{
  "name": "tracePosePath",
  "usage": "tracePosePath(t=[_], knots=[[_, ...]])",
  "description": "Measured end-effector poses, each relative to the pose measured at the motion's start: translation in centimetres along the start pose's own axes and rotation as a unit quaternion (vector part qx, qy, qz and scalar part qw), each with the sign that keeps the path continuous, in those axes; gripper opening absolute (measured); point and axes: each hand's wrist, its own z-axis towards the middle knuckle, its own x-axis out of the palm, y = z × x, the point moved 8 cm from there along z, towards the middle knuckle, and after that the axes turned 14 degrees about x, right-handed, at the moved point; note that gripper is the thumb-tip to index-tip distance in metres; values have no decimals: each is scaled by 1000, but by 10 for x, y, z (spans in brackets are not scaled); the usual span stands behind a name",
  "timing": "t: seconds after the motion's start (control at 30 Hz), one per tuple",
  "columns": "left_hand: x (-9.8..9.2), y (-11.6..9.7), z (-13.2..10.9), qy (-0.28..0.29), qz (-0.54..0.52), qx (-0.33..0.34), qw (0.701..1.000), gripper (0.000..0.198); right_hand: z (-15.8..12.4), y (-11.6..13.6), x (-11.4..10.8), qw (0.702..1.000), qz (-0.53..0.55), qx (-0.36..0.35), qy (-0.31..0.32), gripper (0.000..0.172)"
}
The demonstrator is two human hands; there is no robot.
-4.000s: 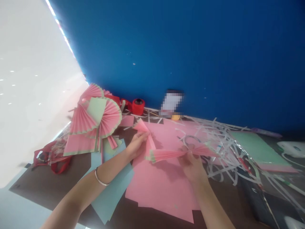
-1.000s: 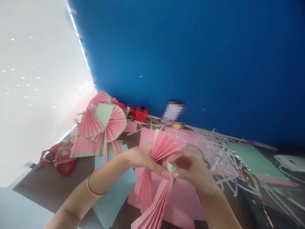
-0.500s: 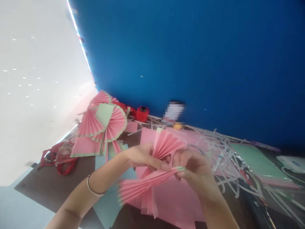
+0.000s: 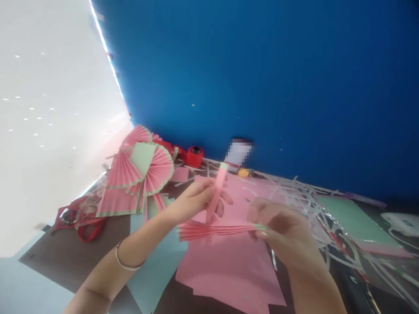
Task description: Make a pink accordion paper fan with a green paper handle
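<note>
A pink pleated paper (image 4: 218,231) with pale green ends lies level in the air, its folds pressed into a narrow bundle. My right hand (image 4: 281,226) pinches its right end and is a little blurred. Another folded pink paper strip (image 4: 216,192), tipped in green, stands upright against the fingers of my left hand (image 4: 199,196), which are closed around it. Where the two papers meet, I cannot tell whether they are joined. Pink sheets (image 4: 232,270) lie under both hands, partly over a light blue sheet (image 4: 153,266).
Finished-looking pink and green paper fans (image 4: 159,168) stand at the left, with a red strap (image 4: 90,226) nearby. A red tape roll (image 4: 195,157) sits by the blue wall. White paper strips (image 4: 314,235) and a green packet (image 4: 353,218) spread over the right side.
The pleated papers, fanned out before, are now squeezed into narrow bundles. The upper one has become a thin upright strip. My right hand has shifted slightly right.
</note>
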Motion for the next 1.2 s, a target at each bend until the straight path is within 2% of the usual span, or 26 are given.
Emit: tracePosePath(t=[0.1,0.17,0.27,0.37,0.53,0.63,0.73,0.87,1.03,1.1,1.2], knots=[[3,-14,-3,-15,133,41,990,31,-1,12,2,1000,0,-5,-12,8],[11,-21,-5,6,193,49,980,32,-1,17,2,1000,-8,5,-24,7],[20,-30,-8,28,245,66,967,29,0,20,5,999,-20,24,-26,7],[20,-32,-9,27,281,73,956,30,1,24,10,999,-32,20,-23,6],[18,-27,-12,14,258,68,964,32,-3,34,15,995,-71,-36,-57,4],[23,-26,-15,23,257,53,965,38,-7,38,15,987,-112,-78,-90,10],[27,-32,-16,19,271,66,960,40,-11,40,14,980,-125,-108,-112,15],[34,-38,-16,38,274,89,957,29,-12,37,15,981,-120,-105,-115,14],[37,-39,-17,49,222,96,969,22,-11,35,17,984,-104,-82,-115,10],[34,-36,-17,39,212,85,973,23,-10,34,16,986,-99,-74,-112,9],[23,-34,-15,0,226,82,971,23,-7,32,20,991,-97,-67,-68,7]])
